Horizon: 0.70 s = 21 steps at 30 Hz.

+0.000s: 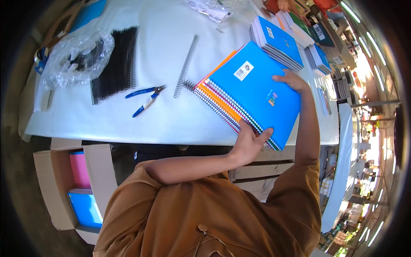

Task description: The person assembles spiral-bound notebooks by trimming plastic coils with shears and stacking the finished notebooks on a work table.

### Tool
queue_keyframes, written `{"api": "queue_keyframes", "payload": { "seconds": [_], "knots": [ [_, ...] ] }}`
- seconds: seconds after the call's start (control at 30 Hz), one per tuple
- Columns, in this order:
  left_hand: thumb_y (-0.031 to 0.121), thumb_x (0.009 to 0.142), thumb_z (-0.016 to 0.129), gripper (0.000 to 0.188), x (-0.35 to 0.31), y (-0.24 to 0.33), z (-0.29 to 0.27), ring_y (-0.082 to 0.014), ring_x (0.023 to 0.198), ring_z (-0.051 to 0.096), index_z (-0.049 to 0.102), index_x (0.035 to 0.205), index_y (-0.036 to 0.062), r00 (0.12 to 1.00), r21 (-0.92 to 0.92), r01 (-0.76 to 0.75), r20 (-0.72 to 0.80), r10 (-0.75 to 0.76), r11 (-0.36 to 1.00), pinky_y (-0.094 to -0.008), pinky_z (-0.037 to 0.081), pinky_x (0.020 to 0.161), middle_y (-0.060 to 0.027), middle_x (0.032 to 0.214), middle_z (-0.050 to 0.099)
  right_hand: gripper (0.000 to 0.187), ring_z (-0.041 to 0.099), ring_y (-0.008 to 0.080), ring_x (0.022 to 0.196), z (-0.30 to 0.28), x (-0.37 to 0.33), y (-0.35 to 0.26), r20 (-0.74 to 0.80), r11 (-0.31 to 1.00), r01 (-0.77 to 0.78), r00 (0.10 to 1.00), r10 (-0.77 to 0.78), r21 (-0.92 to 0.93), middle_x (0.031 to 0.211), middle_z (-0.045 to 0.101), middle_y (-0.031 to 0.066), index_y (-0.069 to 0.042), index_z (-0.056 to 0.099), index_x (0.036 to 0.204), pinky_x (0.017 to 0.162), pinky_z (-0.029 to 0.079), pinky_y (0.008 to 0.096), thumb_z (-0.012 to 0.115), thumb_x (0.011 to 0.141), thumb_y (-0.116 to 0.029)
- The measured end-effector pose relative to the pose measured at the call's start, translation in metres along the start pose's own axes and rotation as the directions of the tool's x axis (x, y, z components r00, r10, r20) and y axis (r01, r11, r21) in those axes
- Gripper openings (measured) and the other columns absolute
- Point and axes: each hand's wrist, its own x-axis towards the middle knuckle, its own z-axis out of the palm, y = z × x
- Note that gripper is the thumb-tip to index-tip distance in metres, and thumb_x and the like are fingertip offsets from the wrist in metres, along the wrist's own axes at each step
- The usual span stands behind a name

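Both my hands are on a stack of spiral notebooks [257, 81] at the table's front right. A blue cover with a white label lies on top, and an orange cover shows beneath it. Along the stack's lower left side run the wire spirals. My left hand [249, 144] is closed on the near corner by the spirals, its thumb over the blue cover. At the right side, my right hand [293, 81] grips the edge with its thumb on top; its other fingers are mostly hidden. A loose dark wire coil [186, 66] lies left of the stack.
Blue-handled cutting pliers [147, 99] and a row of black coils [115, 64] lie at left, beside a clear plastic bag [77, 60]. Blue book stacks [280, 40] stand beyond my right hand. An opened carton [46, 188] holds notebooks below the table. Another person's hand [283, 5] shows at the far edge.
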Motion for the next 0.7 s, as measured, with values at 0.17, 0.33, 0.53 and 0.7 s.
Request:
{"api": "queue_keyframes", "payload": {
  "seconds": [0.17, 0.33, 0.53, 0.7],
  "knots": [
    [0.026, 0.085, 0.061, 0.025, -0.007, 0.058, -0.078, -0.0291, 0.06, 0.062, 0.062, 0.098, 0.005, 0.953, 0.53, -0.012, 0.263, -0.151, 0.848, -0.0353, 0.05, 0.064, -0.013, 0.062, 0.061, 0.072, 0.059, 0.0251, 0.103, -0.002, 0.009, 0.012, -0.027, 0.96, -0.152, 0.988, 0.15, -0.235, 0.124, 0.055, 0.0191, 0.002, 0.053, 0.126, 0.093, 0.044, 0.0342, 0.076, 0.071, -0.038],
    [0.025, 0.082, 0.064, 0.051, 0.009, 0.094, -0.212, -0.0304, 0.114, 0.048, 0.048, 0.125, 0.0045, 0.917, 0.916, 0.26, -0.135, 0.375, -0.305, -0.0432, 0.039, 0.093, -0.0136, 0.117, 0.055, 0.059, 0.056, 0.0263, 0.11, 0.045, 0.004, -0.063, -0.189, 0.724, 0.205, 0.887, -0.422, -0.658, 0.122, 0.057, 0.0182, -0.001, 0.056, 0.123, 0.094, 0.042, 0.0343, 0.07, 0.078, -0.038],
    [0.038, 0.084, 0.058, 0.057, 0.005, 0.066, -0.238, -0.0336, 0.126, 0.033, 0.044, 0.13, 0.0074, 0.932, 0.893, 0.267, -0.142, 0.335, -0.363, -0.0506, 0.022, 0.104, -0.0155, 0.131, 0.042, 0.033, 0.061, 0.0292, 0.095, 0.168, 0.05, -0.127, 0.273, 0.616, 0.419, 0.907, -0.321, -0.667, 0.103, 0.065, 0.0168, -0.003, 0.068, 0.1, 0.085, 0.046, 0.0347, 0.065, 0.081, -0.03],
    [0.034, 0.086, 0.056, 0.051, -0.011, 0.061, -0.248, -0.033, 0.121, 0.036, 0.046, 0.129, 0.0081, 0.895, 0.89, 0.27, -0.092, 0.436, -0.367, -0.0517, 0.023, 0.102, -0.0147, 0.123, 0.046, 0.025, 0.063, 0.0289, 0.076, 0.191, 0.067, -0.115, 0.384, 0.549, 0.407, 0.909, -0.163, -0.73, 0.081, 0.066, 0.0152, -0.001, 0.069, 0.084, 0.07, 0.048, 0.035, 0.069, 0.076, -0.025]
  ]
}}
